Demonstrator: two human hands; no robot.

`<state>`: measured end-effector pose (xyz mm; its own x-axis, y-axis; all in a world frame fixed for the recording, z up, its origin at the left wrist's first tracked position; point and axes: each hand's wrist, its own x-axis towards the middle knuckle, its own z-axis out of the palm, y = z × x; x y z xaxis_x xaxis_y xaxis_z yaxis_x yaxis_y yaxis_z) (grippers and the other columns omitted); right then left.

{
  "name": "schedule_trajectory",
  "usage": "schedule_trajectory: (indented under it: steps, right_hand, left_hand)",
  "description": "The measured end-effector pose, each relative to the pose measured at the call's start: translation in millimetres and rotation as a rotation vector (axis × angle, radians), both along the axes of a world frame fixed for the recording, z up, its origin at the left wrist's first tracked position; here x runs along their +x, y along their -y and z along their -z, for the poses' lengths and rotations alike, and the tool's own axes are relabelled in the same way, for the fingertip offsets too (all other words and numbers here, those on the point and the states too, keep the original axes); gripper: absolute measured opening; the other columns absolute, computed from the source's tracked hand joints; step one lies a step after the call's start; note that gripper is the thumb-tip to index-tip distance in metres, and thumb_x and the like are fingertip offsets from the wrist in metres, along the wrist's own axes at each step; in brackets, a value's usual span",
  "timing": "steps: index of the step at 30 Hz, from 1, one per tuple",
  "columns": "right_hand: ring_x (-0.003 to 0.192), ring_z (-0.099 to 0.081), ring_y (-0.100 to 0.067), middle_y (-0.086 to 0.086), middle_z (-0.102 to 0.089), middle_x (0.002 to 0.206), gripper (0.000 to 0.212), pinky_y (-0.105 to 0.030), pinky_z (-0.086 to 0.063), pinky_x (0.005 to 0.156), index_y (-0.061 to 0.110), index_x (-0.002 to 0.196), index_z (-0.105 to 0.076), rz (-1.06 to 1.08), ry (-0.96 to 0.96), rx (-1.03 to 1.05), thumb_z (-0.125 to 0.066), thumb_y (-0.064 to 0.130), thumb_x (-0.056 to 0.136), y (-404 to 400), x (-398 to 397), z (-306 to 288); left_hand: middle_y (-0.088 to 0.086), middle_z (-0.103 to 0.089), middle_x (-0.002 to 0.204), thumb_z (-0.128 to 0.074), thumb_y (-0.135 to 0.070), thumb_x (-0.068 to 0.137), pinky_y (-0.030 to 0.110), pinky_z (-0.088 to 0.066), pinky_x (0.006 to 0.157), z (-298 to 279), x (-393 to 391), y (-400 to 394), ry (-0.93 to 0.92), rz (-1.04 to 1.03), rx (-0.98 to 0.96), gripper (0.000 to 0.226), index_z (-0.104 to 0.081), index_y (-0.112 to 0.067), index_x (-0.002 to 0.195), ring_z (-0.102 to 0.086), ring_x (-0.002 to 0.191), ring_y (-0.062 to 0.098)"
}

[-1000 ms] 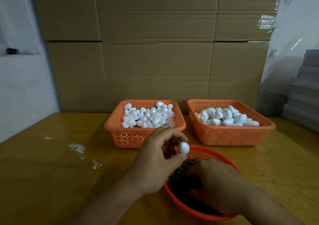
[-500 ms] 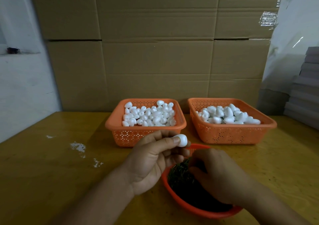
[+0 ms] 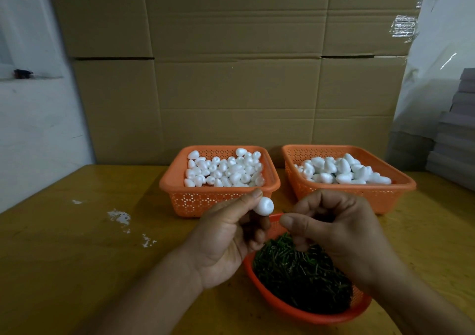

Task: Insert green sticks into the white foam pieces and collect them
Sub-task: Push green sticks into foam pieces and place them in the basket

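Observation:
My left hand (image 3: 226, 242) pinches a small white foam piece (image 3: 264, 206) between thumb and fingertips, just above the far rim of a round orange basket (image 3: 295, 309). That basket is full of short green sticks (image 3: 295, 270). My right hand (image 3: 341, 232) hovers over it with curled fingers, thumb pointing at the foam piece. It seems to pinch a green stick (image 3: 283, 211), of which only a tiny tip shows. The two hands are a few centimetres apart.
Two square orange baskets stand behind the hands: the left one (image 3: 218, 198) holds several small foam pieces (image 3: 223, 170), the right one (image 3: 359, 193) larger ones (image 3: 339, 170). Cardboard boxes (image 3: 231, 77) wall off the back. White crumbs (image 3: 118, 216) lie on the wooden table (image 3: 77, 270).
My right hand has come up out of the green sticks and moved towards the foam piece. My left hand has turned and lifted the foam piece slightly.

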<state>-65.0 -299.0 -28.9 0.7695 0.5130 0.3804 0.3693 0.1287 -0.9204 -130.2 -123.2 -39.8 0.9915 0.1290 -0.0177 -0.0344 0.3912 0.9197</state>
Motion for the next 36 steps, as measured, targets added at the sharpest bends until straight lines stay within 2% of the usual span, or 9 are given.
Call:
schedule_trajectory:
  steps: [4, 14, 19, 25, 27, 31, 36]
  right_hand:
    - [0.056, -0.070, -0.020, -0.017, -0.073, 0.066, 0.017, -0.024, -0.057, 0.055, 0.009, 0.079, -0.078, -0.029, -0.016, 0.020, -0.079, 0.016, 0.064, -3, -4, 0]
    - [0.055, -0.068, -0.020, -0.012, -0.073, 0.066, 0.013, -0.026, -0.057, 0.056, 0.017, 0.081, -0.078, 0.042, 0.108, -0.046, -0.077, 0.024, 0.070, -4, -3, 5]
    - [0.056, -0.067, -0.020, -0.003, -0.074, 0.068, 0.018, -0.032, -0.055, 0.052, 0.027, 0.083, -0.079, 0.112, 0.230, -0.104, -0.075, 0.040, 0.072, -4, -6, 7]
    - [0.051, -0.060, -0.018, -0.001, -0.070, 0.065, 0.020, -0.028, -0.045, 0.046, 0.027, 0.078, -0.077, 0.149, 0.335, -0.160, -0.071, 0.046, 0.075, -2, -5, 9]
    - [0.048, -0.056, -0.012, -0.001, -0.070, 0.066, 0.021, -0.021, -0.042, 0.044, 0.027, 0.077, -0.076, 0.143, 0.356, -0.173, -0.070, 0.047, 0.075, -3, -5, 9]
    - [0.046, -0.054, -0.008, -0.001, -0.069, 0.064, 0.021, -0.018, -0.040, 0.044, 0.028, 0.077, -0.075, 0.149, 0.368, -0.192, -0.068, 0.048, 0.075, -4, -4, 12]
    - [0.046, -0.057, -0.007, 0.000, -0.069, 0.063, 0.013, -0.016, -0.041, 0.044, 0.028, 0.076, -0.075, 0.183, 0.357, -0.184, -0.073, 0.040, 0.079, -5, -4, 14]
  left_hand:
    - [0.005, -0.059, 0.070, -0.069, -0.038, 0.081, 0.020, -0.041, 0.047, 0, 0, 0, -0.002, 0.000, 0.015, 0.024, -0.072, -0.014, 0.082, -0.052, 0.054, 0.011]
    - [0.006, -0.059, 0.069, -0.073, -0.038, 0.075, 0.020, -0.040, 0.047, 1, -2, 2, 0.010, -0.005, 0.053, 0.022, -0.075, -0.017, 0.078, -0.053, 0.054, 0.012]
    - [0.005, -0.060, 0.069, -0.073, -0.036, 0.077, 0.020, -0.038, 0.049, 2, -2, 3, 0.029, -0.008, 0.087, 0.018, -0.075, -0.018, 0.077, -0.053, 0.056, 0.011]
    - [0.004, -0.060, 0.070, -0.074, -0.037, 0.077, 0.020, -0.039, 0.050, 3, -1, 1, 0.053, -0.013, 0.118, 0.021, -0.074, -0.017, 0.079, -0.053, 0.059, 0.011]
    - [0.004, -0.061, 0.071, -0.076, -0.039, 0.075, 0.021, -0.039, 0.051, 4, -1, 2, 0.071, -0.025, 0.137, 0.021, -0.075, -0.018, 0.078, -0.053, 0.060, 0.011]
    - [0.001, -0.058, 0.062, -0.077, -0.045, 0.071, 0.020, -0.037, 0.046, 6, 0, 4, 0.118, -0.081, 0.213, 0.026, -0.074, -0.019, 0.075, -0.051, 0.052, 0.011]
    - [0.002, -0.058, 0.060, -0.076, -0.045, 0.071, 0.019, -0.039, 0.045, 7, 1, 4, 0.217, -0.149, 0.299, 0.029, -0.076, -0.016, 0.077, -0.052, 0.050, 0.012]
